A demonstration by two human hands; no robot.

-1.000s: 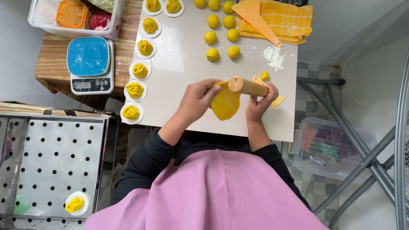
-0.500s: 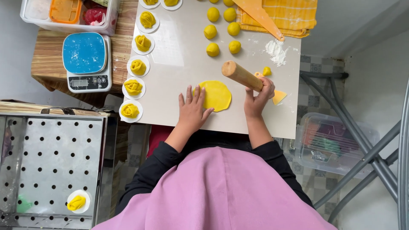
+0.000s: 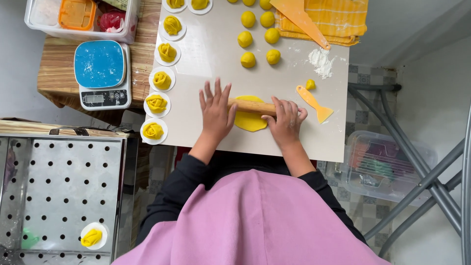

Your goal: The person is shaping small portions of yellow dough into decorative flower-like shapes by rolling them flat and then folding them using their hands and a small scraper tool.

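Note:
A wooden rolling pin point(image 3: 252, 106) lies across a flat yellow dough disc point(image 3: 250, 121) near the front of the white work board point(image 3: 206, 59). My left hand point(image 3: 216, 111) rests palm-down on the pin's left end, fingers spread. On the pin's right end sits my right hand point(image 3: 286, 120), fingers curled over it. A small yellow plastic spatula point(image 3: 314, 102) lies just right of my right hand.
Several yellow dough balls point(image 3: 259, 37) sit at the board's far middle, with a flour pile point(image 3: 320, 62) and an orange scraper point(image 3: 300, 20) on a yellow cloth. Shaped yellow rolls on paper rounds point(image 3: 160, 81) line the left edge. A blue-topped scale point(image 3: 101, 73) and perforated steel tray point(image 3: 59, 191) stand left.
The dough was held up on the pin, then laid flat on the board. The pin has come down onto the disc, and my left hand has moved onto it.

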